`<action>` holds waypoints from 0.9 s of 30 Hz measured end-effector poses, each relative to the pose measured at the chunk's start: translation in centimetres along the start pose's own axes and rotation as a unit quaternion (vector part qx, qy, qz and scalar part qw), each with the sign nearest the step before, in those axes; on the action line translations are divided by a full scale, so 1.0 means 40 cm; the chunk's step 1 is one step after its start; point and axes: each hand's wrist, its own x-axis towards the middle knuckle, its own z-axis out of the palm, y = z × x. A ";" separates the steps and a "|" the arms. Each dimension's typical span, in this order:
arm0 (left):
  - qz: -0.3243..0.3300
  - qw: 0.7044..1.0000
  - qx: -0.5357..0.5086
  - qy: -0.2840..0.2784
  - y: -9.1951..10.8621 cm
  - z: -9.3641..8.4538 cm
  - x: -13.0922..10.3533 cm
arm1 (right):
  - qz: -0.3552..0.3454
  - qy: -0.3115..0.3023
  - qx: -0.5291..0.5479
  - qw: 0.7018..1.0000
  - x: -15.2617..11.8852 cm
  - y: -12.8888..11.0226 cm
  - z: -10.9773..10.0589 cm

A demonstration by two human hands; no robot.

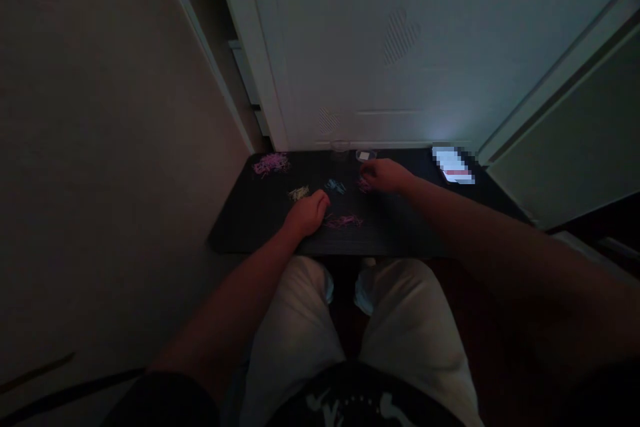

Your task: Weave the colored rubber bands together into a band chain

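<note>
My left hand (309,212) rests on the dark table with its fingers curled together; what they hold, if anything, is hidden. Just beyond it lies a small pile of pale yellow thin pieces (299,193), with blue thin pieces (335,185) to the right. Closer to me is a loose row of pink-purple thin pieces (345,221). My right hand (384,175) is over a small purple pile (363,184), its fingertips pinched together. Whether a piece is between them is too dark to see.
A larger pink-purple pile (271,164) sits at the table's (250,227) far left. Along the back stand a clear cup (341,149) and a small clear container (365,156) with a white label. A lit phone (453,165) lies at right. A white door (350,67) rises behind.
</note>
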 end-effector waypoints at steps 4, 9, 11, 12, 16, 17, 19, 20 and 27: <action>-0.008 0.999 -0.026 0.021 -0.010 0.003 0.007 | -0.046 -0.093 0.097 0.990 -0.065 -0.037 0.024; -0.021 0.997 -0.062 0.044 -0.022 0.009 0.014 | -0.064 -0.150 0.226 0.960 -0.134 -0.053 0.070; -0.037 0.997 -0.058 0.044 -0.023 0.012 0.012 | -0.047 -0.127 0.262 0.955 -0.151 -0.052 0.087; -0.046 0.997 -0.055 0.043 -0.024 0.012 0.010 | -0.037 -0.114 0.280 0.953 -0.159 -0.052 0.095; -0.070 0.995 -0.067 0.018 -0.023 0.010 -0.005 | 0.003 -0.054 0.326 0.944 -0.182 -0.063 0.121; -0.064 0.995 -0.074 0.007 -0.023 0.008 -0.010 | 0.011 -0.040 0.325 0.945 -0.185 -0.068 0.125; -0.044 0.996 -0.082 -0.012 -0.021 0.004 -0.019 | 0.012 -0.023 0.302 0.953 -0.187 -0.077 0.130; -0.031 0.996 -0.082 -0.019 -0.020 0.003 -0.023 | 0.006 -0.017 0.287 0.958 -0.185 -0.081 0.131; 0.003 0.999 -0.044 -0.028 -0.007 0.006 -0.030 | -0.038 -0.018 0.221 0.974 -0.156 -0.097 0.134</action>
